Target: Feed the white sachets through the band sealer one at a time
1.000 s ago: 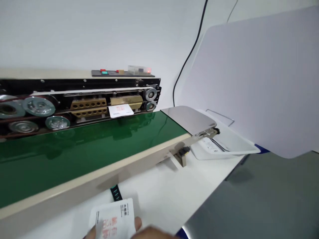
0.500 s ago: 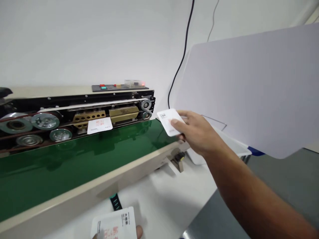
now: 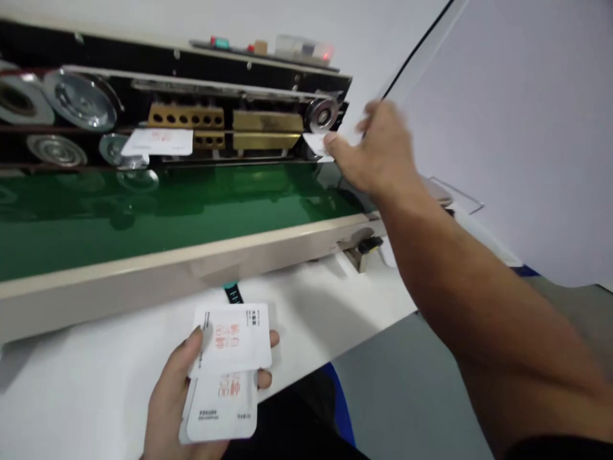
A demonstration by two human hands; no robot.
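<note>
My left hand (image 3: 175, 396) is low in the view and grips a small stack of white sachets with red print (image 3: 232, 338). The sachets overlap, with one showing below the other. My right hand (image 3: 376, 150) is blurred at the right end of a band sealer (image 3: 191, 83). It pinches a white sachet (image 3: 315, 144) beside the sealer's small end roller. Another white sachet (image 3: 158, 142) stands in the sealer's belt line, above a green conveyor belt (image 3: 167, 211) and left of the brass blocks.
A white table (image 3: 96, 383) lies below the sealer's cream front rail (image 3: 182, 262). A dark strap with teal marks (image 3: 233, 294) shows behind the sachets. A control panel (image 3: 263, 54) tops the sealer. A white board (image 3: 517, 128) rises on the right, with a black cable (image 3: 416, 51) beside it.
My right hand has moved from the air to the sealer's right end with its sachet. The sachet in the sealer has travelled left past the brass blocks. The view has tilted downward.
</note>
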